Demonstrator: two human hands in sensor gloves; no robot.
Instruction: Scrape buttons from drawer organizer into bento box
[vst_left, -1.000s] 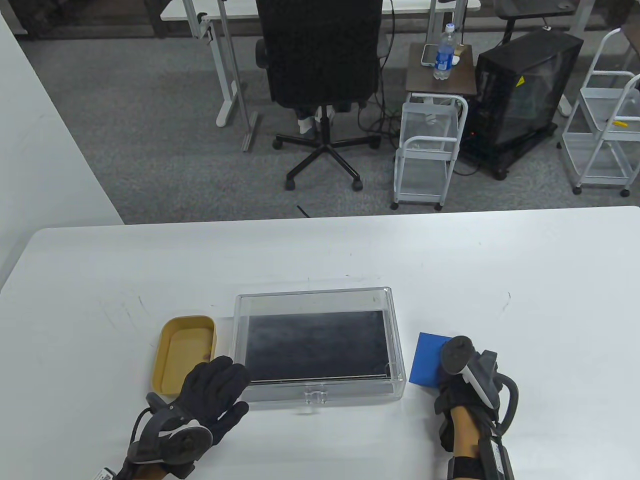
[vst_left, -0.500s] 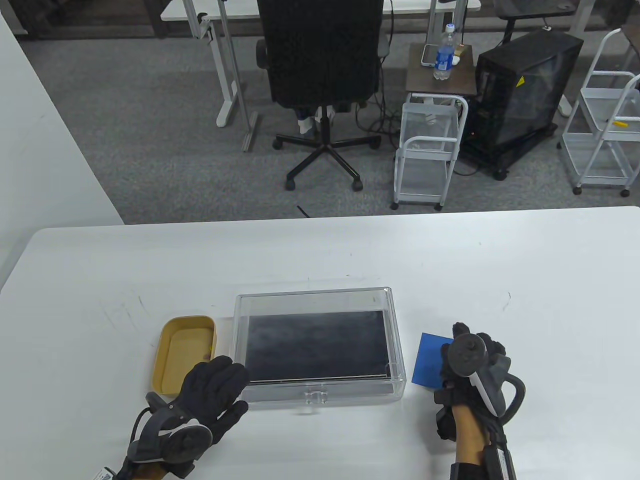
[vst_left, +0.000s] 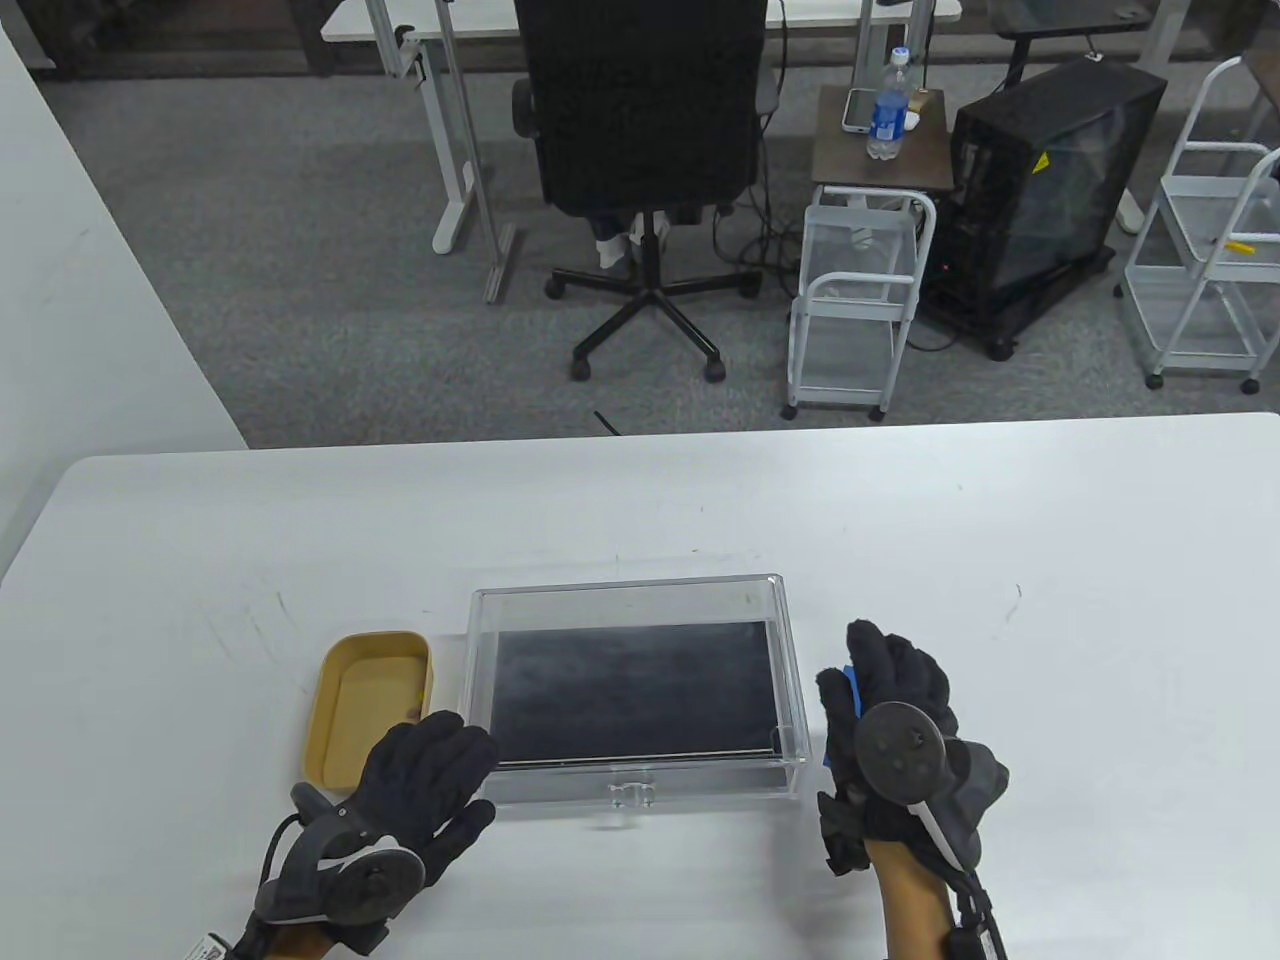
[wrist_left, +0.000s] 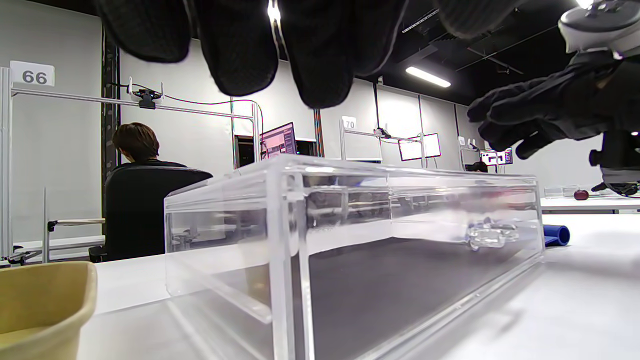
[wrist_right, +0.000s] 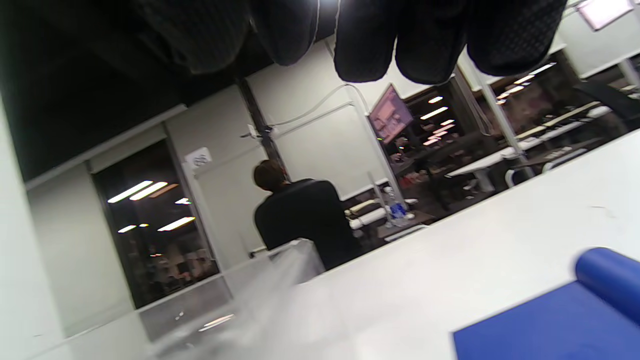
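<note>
Organizer (vst_left: 637, 690), clear and dark-floored, sits near the table's (vst_left: 1050, 560) front edge, bento box (vst_left: 368, 700) touching its left. My left hand (vst_left: 425, 780) rests spread on its corner; my right hand (vst_left: 890, 720), fingers loosely spread, covers the blue sheet (wrist_right: 545, 325).

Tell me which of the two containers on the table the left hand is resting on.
The clear drawer organizer: the left hand rests on its near-left corner. The tan bento box sits open and untouched, just left of the organizer.
</note>
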